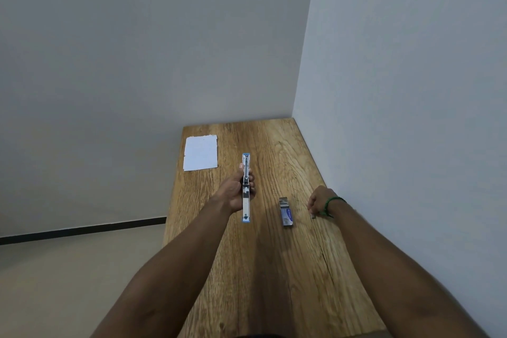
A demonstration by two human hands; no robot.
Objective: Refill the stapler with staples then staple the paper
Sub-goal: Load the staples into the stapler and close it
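Fingers (pixel 252 182) of the left hand (pixel 236 195) wrap the long silver-and-blue metal stapler (pixel 246 207), swung open for filling, while the right hand (pixel 319 202) curls just right of the small blue staple box (pixel 286 214), holding I cannot tell what, and the white paper sheet (pixel 201 153) waits beyond the left fingers.

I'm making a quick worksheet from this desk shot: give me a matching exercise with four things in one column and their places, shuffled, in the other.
Things
1. stapler
2. paper
3. staple box
4. right hand

Places
A. lying on the table between the two hands
B. near the table's right edge, green band at the wrist
C. at the table's far left corner
D. held in the left hand, swung open

Pairs: 1-D, 2-C, 3-A, 4-B
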